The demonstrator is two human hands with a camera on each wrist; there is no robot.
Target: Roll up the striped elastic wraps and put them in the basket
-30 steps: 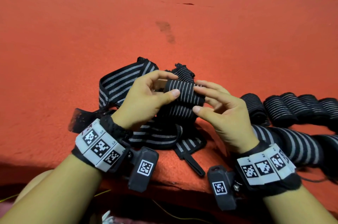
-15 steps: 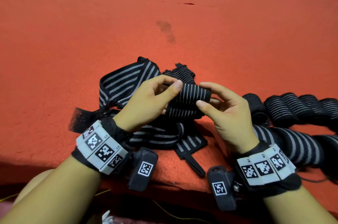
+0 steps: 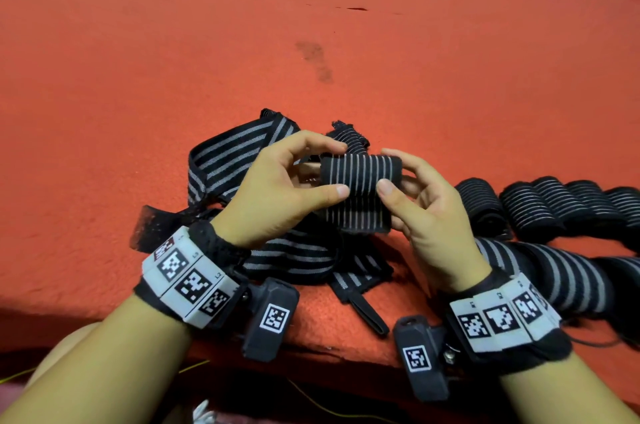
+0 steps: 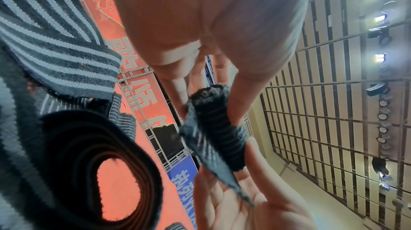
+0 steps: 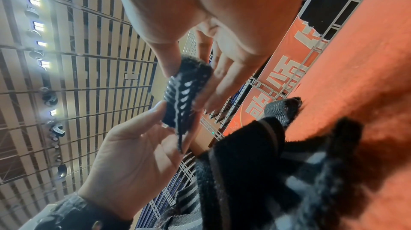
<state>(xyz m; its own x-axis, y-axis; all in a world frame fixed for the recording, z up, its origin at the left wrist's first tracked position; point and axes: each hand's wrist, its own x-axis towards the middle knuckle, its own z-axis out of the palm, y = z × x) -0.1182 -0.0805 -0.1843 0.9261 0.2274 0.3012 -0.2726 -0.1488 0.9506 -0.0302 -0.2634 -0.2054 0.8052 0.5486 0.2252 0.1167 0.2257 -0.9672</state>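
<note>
Striped elastic wrap half rolled, raised above loose wraps on red carpet, left hand and right hand pinching its ends, free tail hanging, finished rolls at right

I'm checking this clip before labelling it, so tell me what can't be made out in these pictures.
- Basket: in no view.
- Wrap being rolled: how much is left unrolled is unclear; its tail drops behind the left hand and right hand into the loose pile.
- Finished rolls: row cut off by the head view's right edge, so no count.
- Both wrist views: the roll is motion-blurred, so its layers are unreadable.
</note>
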